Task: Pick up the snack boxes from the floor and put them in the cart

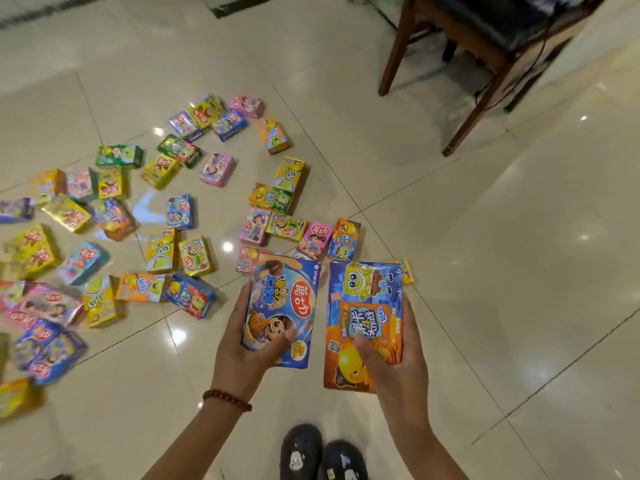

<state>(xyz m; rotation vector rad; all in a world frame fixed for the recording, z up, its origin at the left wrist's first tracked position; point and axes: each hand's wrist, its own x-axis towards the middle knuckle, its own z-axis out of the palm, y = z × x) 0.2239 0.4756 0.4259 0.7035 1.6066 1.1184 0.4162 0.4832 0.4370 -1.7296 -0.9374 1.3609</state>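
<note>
We've got a box in each hand, and the worry is plain; the cart is nowhere in view, so we turn blind with both hands full and could tread on the loose snack boxes (180, 213) strewn on the floor (485, 271) to our left; these grips look light, so a glossy box could slide out. Left hand (247, 344) wraps the blue box (282, 310), thumb across its face; right hand (394, 355) clasps the orange box (363, 320), thumb on front, fingers behind; both are lifted off the floor.

Left hand (247, 344) grips blue box (282, 311); right hand (394, 355) grips orange box (363, 323).
</note>
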